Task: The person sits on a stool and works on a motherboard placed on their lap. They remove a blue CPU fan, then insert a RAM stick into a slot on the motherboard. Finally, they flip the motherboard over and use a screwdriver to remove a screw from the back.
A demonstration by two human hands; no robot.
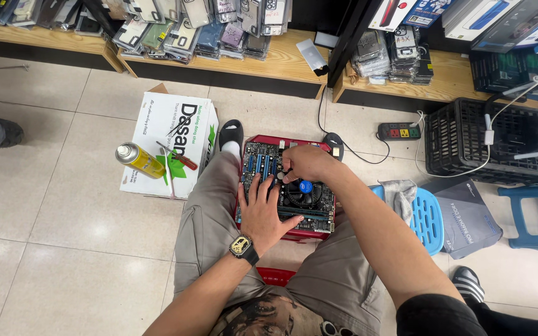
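A computer motherboard point(263, 163) with a round black cooler fan point(300, 194) lies on a red stool point(294, 235) between my knees. My left hand point(261, 211), with a gold watch on the wrist, rests flat on the board's near left part, fingers spread. My right hand point(303, 163) hovers over the board's upper middle, fingers pinched together at a spot beside the fan. Whether it holds a small tool or part I cannot tell.
A white cardboard box point(157, 124) at my left carries a yellow spray can point(139, 160) and a red-handled screwdriver point(179, 158). A power strip point(400, 130), black crate point(493, 143) and blue stool point(428, 218) stand at right. Wooden shelves point(281, 59) with phone cases line the back.
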